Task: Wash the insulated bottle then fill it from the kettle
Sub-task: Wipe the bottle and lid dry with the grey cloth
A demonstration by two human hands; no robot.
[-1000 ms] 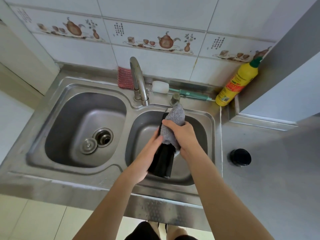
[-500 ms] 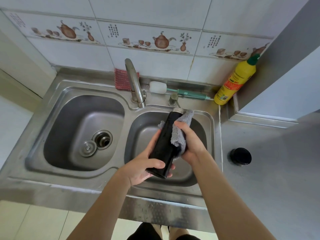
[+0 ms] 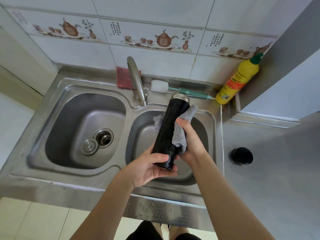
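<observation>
The black insulated bottle [image 3: 168, 129] with a steel neck and no cap hangs tilted over the right basin of the steel sink [image 3: 210, 118], mouth pointing away from me. My left hand [image 3: 149, 168] grips its bottom end. My right hand [image 3: 189, 141] presses a grey cloth [image 3: 180, 134] around the bottle's right side and lower half. The bottle's black cap [image 3: 242, 156] sits on the counter to the right. No kettle is in view.
The tap [image 3: 136, 82] stands between the basins with no water running. A bottle brush [image 3: 173, 88], a red scrubber [image 3: 122, 77] and a yellow detergent bottle [image 3: 237, 82] line the back ledge. The left basin holds a loose drain plug [image 3: 89, 146]. A grey counter [image 3: 277, 170] lies right.
My right hand has slid the cloth down from the bottle's top toward its lower half, baring the steel neck. My left hand has shifted to the bottle's base.
</observation>
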